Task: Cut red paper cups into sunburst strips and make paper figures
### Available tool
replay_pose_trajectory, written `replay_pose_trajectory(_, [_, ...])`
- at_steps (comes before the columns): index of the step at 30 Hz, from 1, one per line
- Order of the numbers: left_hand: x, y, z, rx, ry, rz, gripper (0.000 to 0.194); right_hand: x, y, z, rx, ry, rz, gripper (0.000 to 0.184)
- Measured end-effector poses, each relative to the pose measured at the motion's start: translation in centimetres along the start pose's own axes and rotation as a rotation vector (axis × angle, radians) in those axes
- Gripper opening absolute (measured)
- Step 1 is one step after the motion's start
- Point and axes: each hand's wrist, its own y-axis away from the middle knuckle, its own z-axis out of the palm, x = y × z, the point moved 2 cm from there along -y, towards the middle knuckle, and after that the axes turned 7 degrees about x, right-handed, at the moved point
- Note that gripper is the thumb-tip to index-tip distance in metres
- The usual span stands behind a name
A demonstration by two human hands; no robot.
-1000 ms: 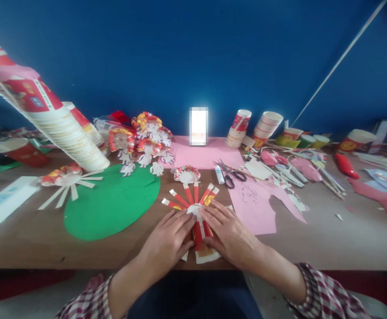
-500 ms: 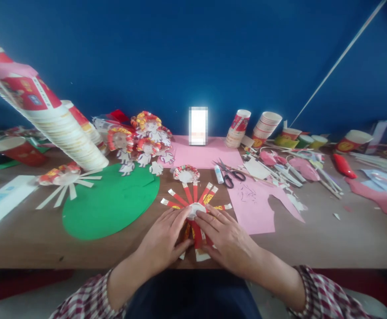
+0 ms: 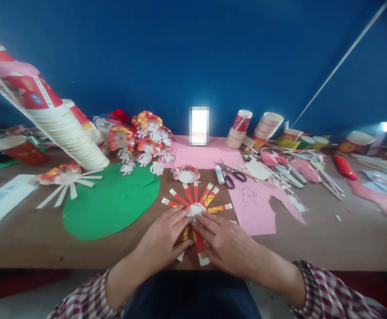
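A paper cup cut into strips lies splayed on the table before me, its white round base up and its red and yellow strips fanning out. My left hand rests on its left side, fingers stretched over the strips and the base's edge. On the right side, my right hand lies with its fingers extended across the strips. Both palms face down and hide part of the strips. Just beyond sits a small ring-shaped paper piece with a curled red rim.
Black scissors and a glue stick lie beyond my right hand, near pink paper. A green sheet is on the left, with a half-curled cup. Stacked paper cups lean at the left; paper lion figures stand behind.
My right hand's fingers have shifted slightly down and left over the strips. A front strip has swung a little to the right. The left hand stays nearly where it was.
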Motion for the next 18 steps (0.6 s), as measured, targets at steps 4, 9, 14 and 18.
replay_pose_trajectory(4, [0.2, -0.1, -0.1, -0.022, -0.053, 0.005, 0.044, -0.2, 0.1, 0.1, 0.012, 0.016, -0.005, 0.059])
replay_pose_trajectory(9, [0.6, -0.7, -0.4, -0.072, -0.125, 0.023, 0.054, -0.4, 0.1, 0.2, 0.011, 0.043, -0.008, 0.055])
replay_pose_trajectory(14, [0.7, -1.5, -0.1, -0.119, -0.146, 0.075, 0.063, -0.6, 0.0, 0.2, 0.039, 0.059, -0.006, 0.049])
replay_pose_trajectory(18, [0.4, -1.5, 0.6, -0.154, -0.122, 0.036, 0.056, -0.6, -0.2, -0.1, 0.025, 0.031, -0.005, 0.052])
